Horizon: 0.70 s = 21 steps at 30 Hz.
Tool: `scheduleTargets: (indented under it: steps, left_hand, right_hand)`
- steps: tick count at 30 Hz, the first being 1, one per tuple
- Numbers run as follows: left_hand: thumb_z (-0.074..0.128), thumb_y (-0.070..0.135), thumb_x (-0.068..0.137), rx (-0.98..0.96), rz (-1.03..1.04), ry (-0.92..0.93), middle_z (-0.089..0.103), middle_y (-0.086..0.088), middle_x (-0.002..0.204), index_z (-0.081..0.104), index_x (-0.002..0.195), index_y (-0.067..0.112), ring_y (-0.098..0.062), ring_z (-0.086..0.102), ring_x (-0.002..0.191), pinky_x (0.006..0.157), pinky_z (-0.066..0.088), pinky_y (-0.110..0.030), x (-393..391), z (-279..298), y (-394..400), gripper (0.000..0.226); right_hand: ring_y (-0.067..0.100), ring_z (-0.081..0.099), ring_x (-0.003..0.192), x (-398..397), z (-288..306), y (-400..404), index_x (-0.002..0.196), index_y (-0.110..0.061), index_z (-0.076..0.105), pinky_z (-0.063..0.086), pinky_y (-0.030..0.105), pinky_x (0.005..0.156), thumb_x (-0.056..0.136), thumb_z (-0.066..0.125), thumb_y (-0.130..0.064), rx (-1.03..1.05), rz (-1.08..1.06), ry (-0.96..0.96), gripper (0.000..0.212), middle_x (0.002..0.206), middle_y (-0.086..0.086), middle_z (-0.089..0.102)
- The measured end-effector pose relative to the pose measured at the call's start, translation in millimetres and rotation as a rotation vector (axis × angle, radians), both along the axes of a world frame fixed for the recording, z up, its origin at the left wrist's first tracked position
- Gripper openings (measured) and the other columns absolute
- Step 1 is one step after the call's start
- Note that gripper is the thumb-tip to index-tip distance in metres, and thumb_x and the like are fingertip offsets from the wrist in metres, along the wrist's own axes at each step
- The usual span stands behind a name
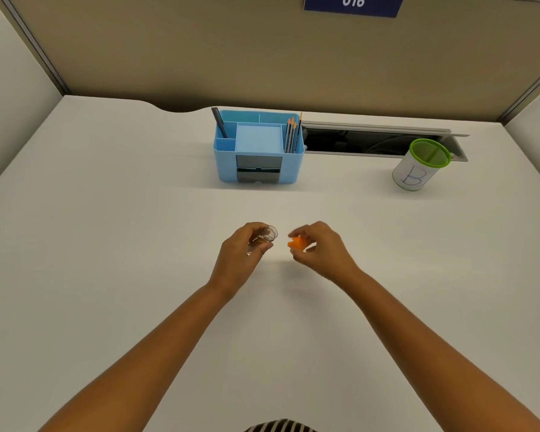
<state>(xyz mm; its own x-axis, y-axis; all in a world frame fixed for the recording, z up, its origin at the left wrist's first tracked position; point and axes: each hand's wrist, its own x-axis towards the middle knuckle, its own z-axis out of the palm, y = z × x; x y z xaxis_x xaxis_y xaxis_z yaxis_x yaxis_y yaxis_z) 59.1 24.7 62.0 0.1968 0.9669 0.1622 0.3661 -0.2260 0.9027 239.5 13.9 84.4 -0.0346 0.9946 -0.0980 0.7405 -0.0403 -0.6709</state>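
My left hand [242,249] grips a small clear plastic container [268,234], tilted so its round open mouth points right. A short gap away, my right hand [320,246] pinches a small orange piece [296,243] between thumb and fingers. Both hands hover over the middle of the white desk [106,244]. The two objects are apart, facing each other. Most of the clear container is hidden inside my left fingers.
A light blue desk organiser [258,148] with a dark pen [219,123] and several pencils [292,132] stands at the back centre. A white cup with a green rim [421,165], marked "B", stands at the back right beside an open cable slot [371,140]. Beige partition walls surround the desk.
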Motion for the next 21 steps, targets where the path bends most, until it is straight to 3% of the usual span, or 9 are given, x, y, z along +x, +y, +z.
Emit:
scheduleTargets:
  steps: [5,11,16,21]
  left_hand:
    - [0.064,0.014,0.081,-0.027,-0.005,-0.011,0.062,0.009,0.099,0.056,0.103,0.023,0.004,0.057,0.091,0.079,0.04,-0.001,0,-4,-4,0.025]
    - [0.064,0.015,0.081,-0.026,-0.01,0.003,0.062,0.007,0.101,0.056,0.105,0.021,-0.005,0.058,0.091,0.079,0.041,-0.001,4,-5,-3,0.026]
    - [0.064,0.016,0.081,-0.047,-0.014,-0.019,0.064,0.006,0.102,0.056,0.104,0.023,-0.007,0.06,0.093,0.081,0.043,-0.006,7,-5,-3,0.026]
    - [0.059,0.02,0.085,-0.055,-0.062,-0.064,0.063,0.011,0.104,0.053,0.108,0.025,-0.006,0.06,0.097,0.084,0.049,-0.017,17,-3,-2,0.024]
  right_hand:
    - [0.021,0.057,0.097,3,-32,-8,0.108,-0.016,0.063,0.045,0.029,0.082,0.08,0.064,-0.019,-0.111,-0.06,-0.055,0.028,0.109,0.008,0.059]
    - [0.019,0.058,0.099,4,-41,-10,0.104,-0.014,0.062,0.044,0.027,0.082,0.08,0.064,-0.016,-0.106,-0.126,-0.015,0.025,0.109,0.005,0.064]
    - [0.018,0.055,0.103,4,-40,-9,0.111,-0.015,0.059,0.042,0.025,0.085,0.078,0.069,-0.022,-0.08,-0.102,0.015,0.035,0.113,0.005,0.061]
    - [0.01,0.054,0.099,-7,-28,-10,0.11,-0.018,0.061,0.044,0.018,0.083,0.08,0.069,-0.019,-0.003,-0.199,0.22,0.031,0.115,0.002,0.061]
